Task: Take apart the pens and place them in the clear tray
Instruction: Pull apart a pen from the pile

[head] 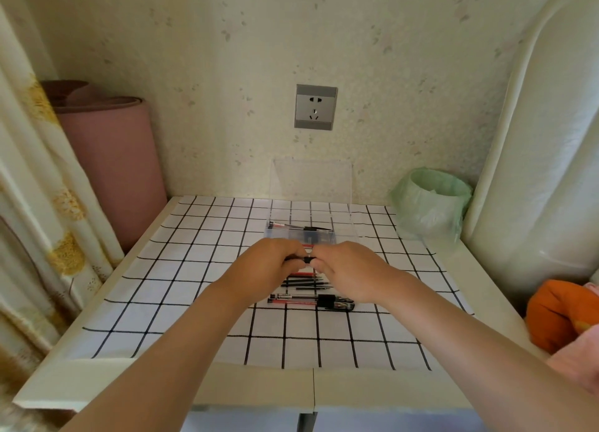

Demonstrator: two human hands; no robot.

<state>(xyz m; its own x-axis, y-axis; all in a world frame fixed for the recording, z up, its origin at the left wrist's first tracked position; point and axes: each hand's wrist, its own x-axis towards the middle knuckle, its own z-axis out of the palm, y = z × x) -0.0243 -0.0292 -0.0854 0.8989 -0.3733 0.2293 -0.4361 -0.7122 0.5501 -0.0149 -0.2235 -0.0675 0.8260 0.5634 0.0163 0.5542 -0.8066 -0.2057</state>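
Note:
My left hand (pixel 265 266) and my right hand (pixel 348 269) meet over the middle of the checked cloth, both gripping one black pen (pixel 306 259) between them; most of it is hidden by the fingers. Under the hands lies a row of thin refills (pixel 306 282), and nearer to me several whole pens (pixel 311 302) lie side by side. Just beyond the hands stands the clear tray (pixel 275 233) with its lid raised against the wall, holding a few pen parts (pixel 301 228).
A bin lined with a green bag (pixel 429 201) stands at the back right of the table (pixel 259 386). A rolled pink mat (pixel 113 159) and a curtain are on the left, a white padded headboard (pixel 534 172) and orange cloth (pixel 554 315) on the right.

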